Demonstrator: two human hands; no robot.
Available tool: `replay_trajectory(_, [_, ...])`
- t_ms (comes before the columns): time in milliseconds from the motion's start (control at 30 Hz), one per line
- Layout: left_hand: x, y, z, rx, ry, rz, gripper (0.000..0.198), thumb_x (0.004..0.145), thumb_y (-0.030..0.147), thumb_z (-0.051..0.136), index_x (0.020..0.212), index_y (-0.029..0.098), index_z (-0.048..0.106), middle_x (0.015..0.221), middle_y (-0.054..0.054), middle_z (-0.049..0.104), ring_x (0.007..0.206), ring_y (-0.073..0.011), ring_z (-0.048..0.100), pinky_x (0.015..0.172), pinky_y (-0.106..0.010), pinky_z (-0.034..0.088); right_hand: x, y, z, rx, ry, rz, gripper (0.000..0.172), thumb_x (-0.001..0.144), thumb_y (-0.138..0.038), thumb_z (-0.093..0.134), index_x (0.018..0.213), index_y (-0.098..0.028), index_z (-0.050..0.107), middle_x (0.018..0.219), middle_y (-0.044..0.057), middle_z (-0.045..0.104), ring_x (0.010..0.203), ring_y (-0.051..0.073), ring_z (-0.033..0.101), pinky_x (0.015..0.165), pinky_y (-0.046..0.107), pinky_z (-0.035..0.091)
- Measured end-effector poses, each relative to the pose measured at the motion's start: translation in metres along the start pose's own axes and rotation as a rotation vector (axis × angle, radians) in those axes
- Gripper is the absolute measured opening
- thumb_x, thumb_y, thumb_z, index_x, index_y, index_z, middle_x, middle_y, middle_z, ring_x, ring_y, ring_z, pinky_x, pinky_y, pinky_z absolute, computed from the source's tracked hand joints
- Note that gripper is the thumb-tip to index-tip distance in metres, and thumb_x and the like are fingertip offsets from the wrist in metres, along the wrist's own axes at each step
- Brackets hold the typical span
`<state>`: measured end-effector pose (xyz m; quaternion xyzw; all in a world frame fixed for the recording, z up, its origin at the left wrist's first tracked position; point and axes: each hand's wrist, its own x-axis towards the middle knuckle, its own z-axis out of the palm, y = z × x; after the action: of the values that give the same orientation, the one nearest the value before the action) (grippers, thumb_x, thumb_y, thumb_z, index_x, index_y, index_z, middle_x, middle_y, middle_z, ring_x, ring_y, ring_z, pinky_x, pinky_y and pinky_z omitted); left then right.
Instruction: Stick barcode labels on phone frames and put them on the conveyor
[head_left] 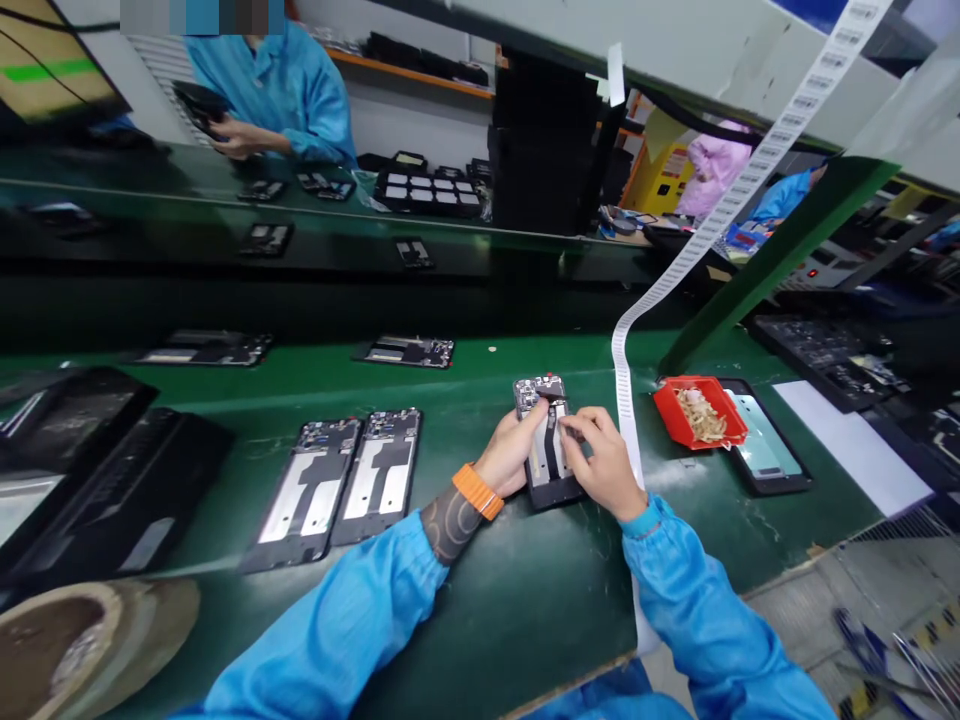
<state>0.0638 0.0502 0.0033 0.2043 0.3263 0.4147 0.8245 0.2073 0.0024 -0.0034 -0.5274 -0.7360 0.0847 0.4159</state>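
Observation:
An open phone frame (546,400) lies on the green bench (480,600) in front of me, its inner parts facing up. My left hand (514,450) holds the frame's left edge, fingers curled round it. My right hand (600,455) rests on the frame's right side, thumb and forefinger pinched over its middle on something too small to make out. Both arms wear blue sleeves; an orange band sits on my left wrist.
Two more phone frames (345,480) lie side by side to the left. A red tray (697,412) of small scraps and a dark phone-sized panel (765,450) stand to the right. A white label strip (675,270) hangs down past the tray. A person in blue (277,90) works across the belt.

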Motion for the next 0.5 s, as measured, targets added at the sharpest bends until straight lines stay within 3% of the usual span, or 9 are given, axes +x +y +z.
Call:
replay_trajectory(100, [-0.005, 0.001, 0.001, 0.011, -0.058, -0.058, 0.03, 0.089, 0.043, 0.064, 0.096, 0.014, 0.064, 0.069, -0.004, 0.068, 0.053, -0.0146, 0.063, 0.06, -0.029, 0.055, 0.0, 0.002, -0.001, -0.024, -0.06, 0.011, 0.021, 0.093, -0.017, 0.049, 0.11, -0.02, 0.061, 0.1, 0.009, 0.058, 0.091, 0.021, 0.06, 0.081, 0.035, 0.051])
replay_trajectory(267, [-0.005, 0.003, -0.002, 0.042, -0.206, -0.214, 0.074, 0.086, 0.076, 0.039, 0.101, 0.01, 0.069, 0.08, -0.012, 0.072, 0.064, -0.0208, 0.068, 0.058, -0.029, 0.053, 0.0, 0.004, -0.005, 0.002, -0.098, 0.062, 0.008, 0.09, -0.016, 0.054, 0.089, -0.02, 0.062, 0.09, 0.006, 0.058, 0.087, 0.021, 0.06, 0.079, 0.034, 0.05])
replay_trajectory(400, [-0.01, 0.006, 0.003, 0.077, -0.223, -0.265, 0.078, 0.09, 0.075, 0.029, 0.108, 0.011, 0.069, 0.085, -0.014, 0.073, 0.072, -0.0241, 0.07, 0.06, -0.03, 0.054, 0.003, 0.003, -0.006, 0.0, -0.056, 0.067, 0.007, 0.088, -0.016, 0.056, 0.089, -0.02, 0.062, 0.087, 0.006, 0.059, 0.084, 0.02, 0.059, 0.077, 0.034, 0.05])
replay_trajectory(500, [-0.02, 0.01, 0.017, 0.126, -0.086, -0.183, 0.065, 0.097, 0.062, 0.026, 0.118, 0.015, 0.066, 0.088, -0.012, 0.074, 0.08, -0.0257, 0.072, 0.069, -0.036, 0.057, 0.004, 0.0, -0.006, -0.062, -0.042, 0.024, 0.008, 0.088, -0.015, 0.056, 0.088, -0.02, 0.063, 0.093, 0.007, 0.064, 0.093, 0.021, 0.06, 0.085, 0.034, 0.05])
